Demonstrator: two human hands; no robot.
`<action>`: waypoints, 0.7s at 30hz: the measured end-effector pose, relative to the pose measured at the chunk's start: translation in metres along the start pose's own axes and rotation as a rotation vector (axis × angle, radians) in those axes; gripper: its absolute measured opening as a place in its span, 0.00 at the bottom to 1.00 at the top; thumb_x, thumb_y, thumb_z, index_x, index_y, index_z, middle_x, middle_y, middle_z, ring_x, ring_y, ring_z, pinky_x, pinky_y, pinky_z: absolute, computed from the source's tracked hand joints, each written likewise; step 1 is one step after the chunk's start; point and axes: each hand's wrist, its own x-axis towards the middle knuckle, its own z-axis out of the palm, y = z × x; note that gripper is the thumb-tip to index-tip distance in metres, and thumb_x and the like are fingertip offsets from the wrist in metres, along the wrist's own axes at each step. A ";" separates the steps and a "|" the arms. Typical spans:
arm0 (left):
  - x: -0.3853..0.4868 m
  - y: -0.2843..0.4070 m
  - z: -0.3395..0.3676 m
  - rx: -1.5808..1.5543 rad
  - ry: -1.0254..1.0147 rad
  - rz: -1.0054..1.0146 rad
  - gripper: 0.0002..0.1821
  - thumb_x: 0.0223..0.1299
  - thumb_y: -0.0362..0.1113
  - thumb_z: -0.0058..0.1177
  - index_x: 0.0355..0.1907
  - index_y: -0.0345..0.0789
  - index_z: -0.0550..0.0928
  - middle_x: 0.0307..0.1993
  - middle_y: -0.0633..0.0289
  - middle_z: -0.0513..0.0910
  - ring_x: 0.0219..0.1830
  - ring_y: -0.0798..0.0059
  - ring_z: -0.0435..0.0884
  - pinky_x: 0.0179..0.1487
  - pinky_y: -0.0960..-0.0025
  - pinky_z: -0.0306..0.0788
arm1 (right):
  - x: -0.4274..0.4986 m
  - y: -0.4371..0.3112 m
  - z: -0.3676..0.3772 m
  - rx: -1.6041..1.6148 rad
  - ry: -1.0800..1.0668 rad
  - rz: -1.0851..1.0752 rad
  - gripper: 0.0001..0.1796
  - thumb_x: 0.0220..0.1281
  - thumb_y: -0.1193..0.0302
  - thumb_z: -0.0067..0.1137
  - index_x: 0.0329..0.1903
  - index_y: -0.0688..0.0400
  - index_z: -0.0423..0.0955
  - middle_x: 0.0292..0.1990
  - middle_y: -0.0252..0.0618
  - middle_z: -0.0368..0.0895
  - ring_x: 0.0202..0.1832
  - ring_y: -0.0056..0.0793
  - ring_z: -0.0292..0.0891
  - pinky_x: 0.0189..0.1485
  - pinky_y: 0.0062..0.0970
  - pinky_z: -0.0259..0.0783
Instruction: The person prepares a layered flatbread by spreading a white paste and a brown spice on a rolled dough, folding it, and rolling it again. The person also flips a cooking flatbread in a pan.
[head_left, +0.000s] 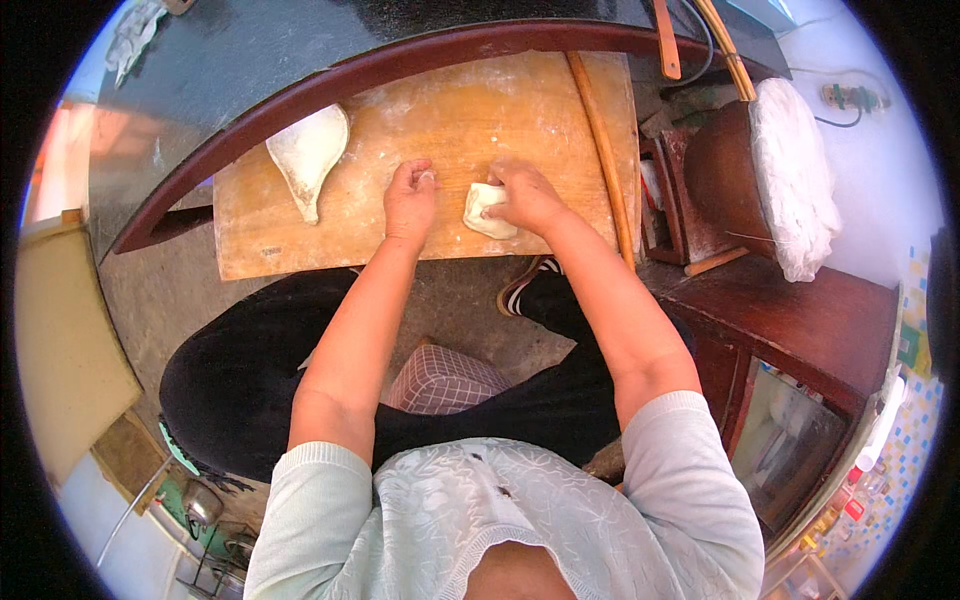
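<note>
A folded lump of pale dough (478, 204) rests on the floured wooden board (450, 112). My right hand (529, 196) grips it from the right, thumb at its near side and fingers at the far side. To the left of the dough, apart from it, my left hand (411, 201) is held over the board with its fingers curled. Something small and whitish shows at its fingertips; whether it is dough or a nail is unclear. A gourd scoop (311, 154) with flour lies farther left. Along the board's right side runs a long wooden rolling pin (600, 142).
A dark tabletop with a red-brown rim (420, 49) overhangs the board's far edge. Right of the board, a brown pot (720, 172) with a white plastic covering (799, 180) stands by a dark red cabinet (810, 322). A checked stool cushion (450, 379) shows between my legs.
</note>
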 end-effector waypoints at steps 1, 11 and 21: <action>-0.001 0.000 -0.002 -0.005 0.004 0.000 0.10 0.69 0.28 0.50 0.51 0.31 0.78 0.42 0.58 0.83 0.39 0.76 0.83 0.49 0.72 0.75 | -0.002 0.002 0.001 0.051 -0.041 0.044 0.29 0.44 0.64 0.79 0.50 0.61 0.77 0.48 0.52 0.81 0.53 0.53 0.77 0.58 0.41 0.72; 0.010 0.018 0.006 0.287 0.092 0.315 0.16 0.67 0.30 0.51 0.57 0.34 0.77 0.46 0.58 0.83 0.46 0.68 0.83 0.54 0.68 0.75 | -0.010 -0.017 0.017 -0.040 0.241 0.338 0.42 0.58 0.53 0.69 0.66 0.68 0.63 0.56 0.58 0.76 0.59 0.53 0.73 0.62 0.43 0.71; -0.020 0.045 0.077 0.988 -0.642 0.583 0.41 0.59 0.55 0.57 0.72 0.38 0.66 0.72 0.51 0.65 0.76 0.56 0.57 0.81 0.53 0.41 | 0.010 -0.004 0.083 -0.424 0.131 -0.167 0.35 0.71 0.54 0.43 0.77 0.48 0.53 0.79 0.47 0.45 0.80 0.51 0.39 0.78 0.54 0.36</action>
